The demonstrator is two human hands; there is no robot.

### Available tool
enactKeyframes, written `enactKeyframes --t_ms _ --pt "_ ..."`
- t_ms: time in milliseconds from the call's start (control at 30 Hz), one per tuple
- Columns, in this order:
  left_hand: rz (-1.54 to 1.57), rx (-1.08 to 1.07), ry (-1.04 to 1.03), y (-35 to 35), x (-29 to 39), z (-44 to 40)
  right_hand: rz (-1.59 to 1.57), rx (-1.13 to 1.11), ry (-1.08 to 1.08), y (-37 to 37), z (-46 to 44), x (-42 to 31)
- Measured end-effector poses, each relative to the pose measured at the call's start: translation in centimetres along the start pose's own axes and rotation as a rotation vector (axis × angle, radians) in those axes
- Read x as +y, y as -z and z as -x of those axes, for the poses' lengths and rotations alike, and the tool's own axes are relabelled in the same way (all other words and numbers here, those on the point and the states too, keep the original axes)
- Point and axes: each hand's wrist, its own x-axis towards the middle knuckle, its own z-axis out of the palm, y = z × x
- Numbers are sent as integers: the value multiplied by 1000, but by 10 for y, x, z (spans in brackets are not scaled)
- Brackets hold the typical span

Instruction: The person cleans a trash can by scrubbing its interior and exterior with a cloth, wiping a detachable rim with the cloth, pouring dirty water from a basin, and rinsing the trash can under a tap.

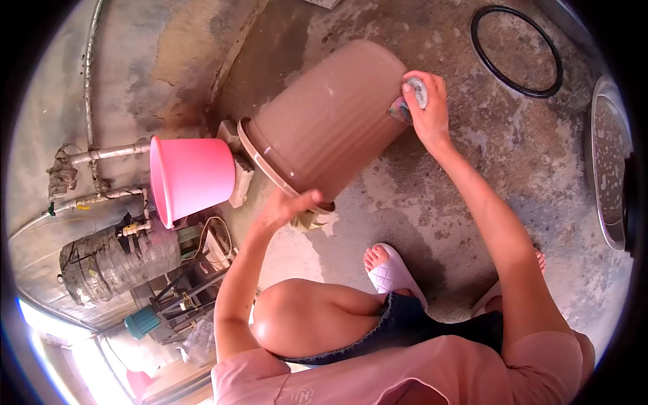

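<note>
A brown ribbed plastic bucket is tilted on its side in front of me, its rim toward the lower left and its base toward the upper right. My left hand grips the bucket's rim, with the thumb over the edge. Just under that hand a yellowish-green bit of material shows, too hidden to name. My right hand is closed on a silvery-grey scouring pad by the bucket's base. A small multicoloured patch beside the pad touches the bucket; I cannot tell what it is.
A pink bucket stands at the left near wall pipes and a wrapped cylindrical tank. A black ring lies on the wet concrete floor. At the right edge is a large metal basin.
</note>
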Motion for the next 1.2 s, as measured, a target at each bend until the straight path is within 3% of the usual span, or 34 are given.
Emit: enactKeyframes --t_ms 33,67,167,300,333,400,433,500,567,633,700,900,1000,1100,1167,1200 --pt "-48 -107 -23 2 -15 0 -41 -7 -25 3 0 1" --pt "51 -83 6 8 -28 3 -85 -21 -51 4 2 2" --pt "798 270 180 8 -21 -8 27 -41 48 0 14 0" --pt "460 316 -11 -20 18 -8 83 -13 284 -8 15 -62" --pt "425 277 -16 -23 18 -6 47 -80 256 -17 17 -86" --pt "322 120 -19 -15 19 -3 -84 -370 553 -32 18 -116" --pt "269 39 -26 -13 22 -4 37 -422 710 -35 23 -126" --pt "325 100 -158 -21 20 -1 133 -395 680 -33 2 -110" --pt "293 172 -141 -23 9 4 363 -534 234 1 -48 -89" --pt "337 164 -153 -23 7 3 343 -230 -82 -9 -77 -34" --pt "358 123 -114 -19 4 0 194 -290 -352 -1 -96 -9" --pt "268 162 -105 -21 13 3 -363 -88 -361 11 -51 8" --pt "237 258 -202 -25 20 -5 -274 165 -142 21 -6 8" --pt "261 296 -274 -28 34 -10 287 31 362 29 38 -13" --pt "196 196 -241 -21 35 -10 185 6 333 24 40 -30" --pt "142 182 -196 -24 29 -8 185 -71 465 16 38 -44"
